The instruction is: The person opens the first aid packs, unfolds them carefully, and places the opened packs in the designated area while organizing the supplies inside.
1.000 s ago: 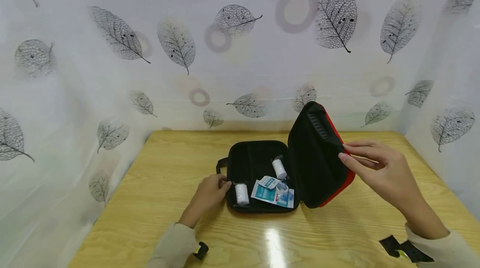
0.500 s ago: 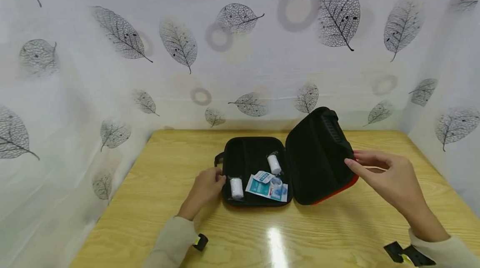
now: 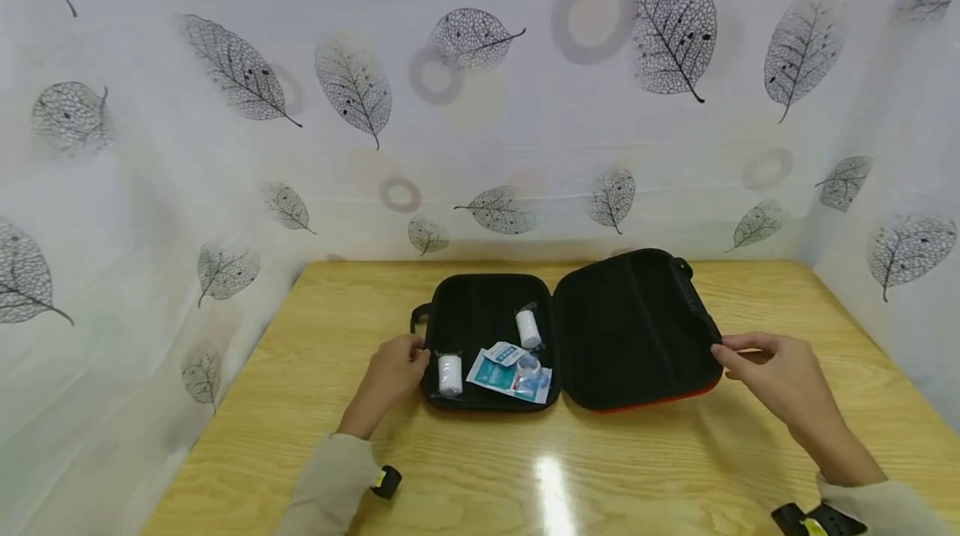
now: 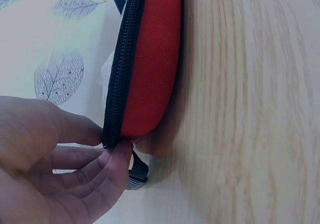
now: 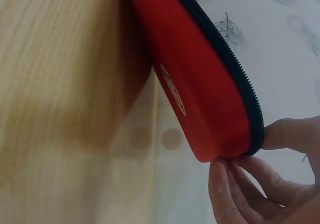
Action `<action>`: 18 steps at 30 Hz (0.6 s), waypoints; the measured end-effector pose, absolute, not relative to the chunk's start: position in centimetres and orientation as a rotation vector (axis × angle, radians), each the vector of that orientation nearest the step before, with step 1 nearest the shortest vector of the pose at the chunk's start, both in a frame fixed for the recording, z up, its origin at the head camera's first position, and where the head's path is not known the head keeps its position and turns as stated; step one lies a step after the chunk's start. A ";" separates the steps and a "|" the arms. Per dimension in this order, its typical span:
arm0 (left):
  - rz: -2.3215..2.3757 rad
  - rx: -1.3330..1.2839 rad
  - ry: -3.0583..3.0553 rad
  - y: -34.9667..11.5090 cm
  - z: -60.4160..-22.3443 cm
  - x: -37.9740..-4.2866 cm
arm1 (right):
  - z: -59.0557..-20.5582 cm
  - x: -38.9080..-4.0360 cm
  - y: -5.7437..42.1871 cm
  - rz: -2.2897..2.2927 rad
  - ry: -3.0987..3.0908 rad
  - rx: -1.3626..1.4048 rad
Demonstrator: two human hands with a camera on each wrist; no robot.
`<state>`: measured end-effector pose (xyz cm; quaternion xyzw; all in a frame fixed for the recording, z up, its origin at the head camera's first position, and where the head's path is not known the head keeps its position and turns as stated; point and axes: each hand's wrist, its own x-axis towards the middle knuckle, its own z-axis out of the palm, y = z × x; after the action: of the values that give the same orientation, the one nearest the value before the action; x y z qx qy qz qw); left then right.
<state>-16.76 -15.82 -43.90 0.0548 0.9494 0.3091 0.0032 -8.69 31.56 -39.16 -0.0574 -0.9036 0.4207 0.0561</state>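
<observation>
A zippered case, red outside and black inside, lies unfolded on the table. My left hand pinches the left edge of its base near the handle strap; the left wrist view shows thumb and fingers at the zipper. With thumb and fingers, my right hand pinches the outer edge of the lid, which tilts up from the table. In the base are two white wrapped rolls, one at front left and one at back right. Blue-and-white packets and a small clear-wrapped ring lie between them.
The wooden table reaches back to a pale curtain printed with leaves, which also hangs along both sides. A black band is on the right wrist, another on the left.
The lid has swung down to the right, from steeply raised to a low tilt, with my right hand on its edge. The base and left hand have shifted slightly left.
</observation>
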 end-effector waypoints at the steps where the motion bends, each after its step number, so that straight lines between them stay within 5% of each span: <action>1: 0.969 0.165 2.972 -15.9 -44.0 -16.8 | -39.5 -8.7 31.8 1.305 -2.770 -0.202; 18: 1.022 0.166 2.899 -16.6 -44.0 -17.3 | -43.7 -9.5 33.7 1.696 -2.927 -0.457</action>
<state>-17.27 -16.62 -44.00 0.0539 0.9413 0.3319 0.0316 -9.46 33.72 -43.73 -0.1328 -0.8495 0.4923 -0.1355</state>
